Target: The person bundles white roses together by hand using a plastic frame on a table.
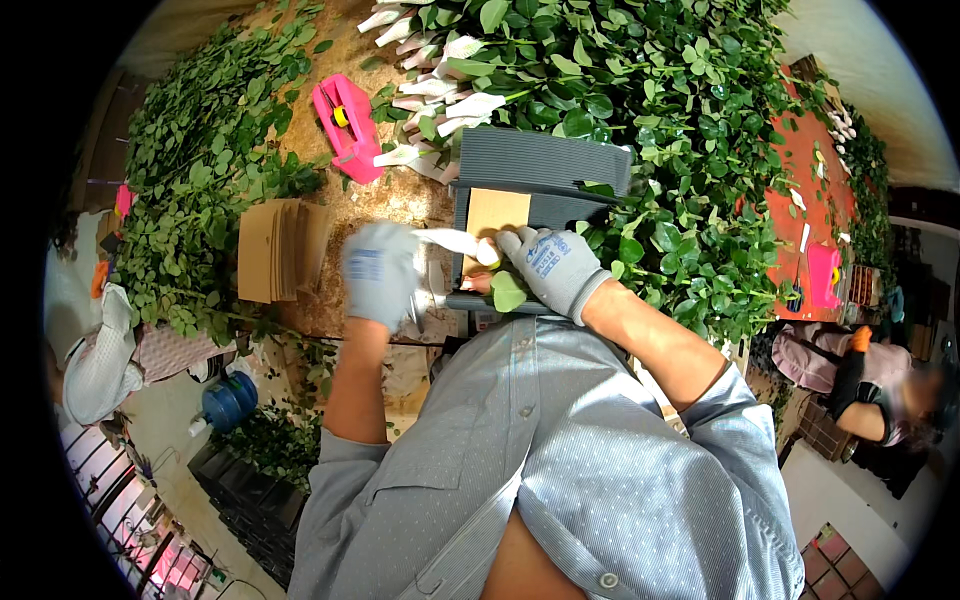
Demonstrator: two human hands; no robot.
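My left hand (379, 270), in a grey coated glove, is blurred. Its fingertips meet the narrow end of a white sleeve (450, 240), and whether they grip it cannot be made out. My right hand (551, 266), gloved alike, pinches a rose (489, 255) at the sleeve's wide end. Beneath lies a dark ribbed board (544, 161) with a raised front lip. On it rests a piece of brown cardboard (499, 210), partly covered by my right fingers. A pinkish bloom (477, 282) and a green leaf (510, 291) show by the lip.
A pink tape dispenser (352, 131) stands beyond my left hand. Cardboard pieces (270, 251) are stacked at the left. Sleeved roses (472, 105) and leafy stems (675, 150) heap behind and right; more foliage (202, 165) lies left. A co-worker (870, 367) is at the far right.
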